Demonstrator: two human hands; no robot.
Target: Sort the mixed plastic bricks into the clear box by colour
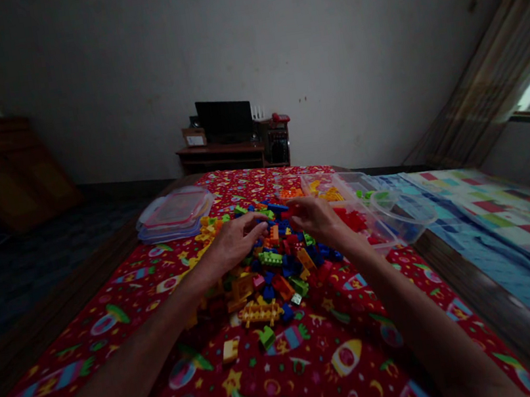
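A mixed pile of colourful toy building bricks (271, 258) lies on the red patterned cloth. My left hand (239, 237) hovers at the pile's left side, its thumb and fingers apart with no brick visible between them. Across from it, my right hand (316, 217) is closed, and a red brick (286, 214) shows at its fingertips. Beyond the hands a blue brick (274, 208) lies on the pile. At the near side are a yellow wheeled-base piece (261, 313), a green brick (266, 337) and a pale yellow brick (230, 351).
Clear plastic containers (391, 242) at the right hold bricks sorted by colour: orange, yellow, red, green and blue. Stacked lids (175, 213) lie at the back left. A bed with a patterned cover (506, 209) stands at the right. Against the wall is a desk with a monitor (225, 119).
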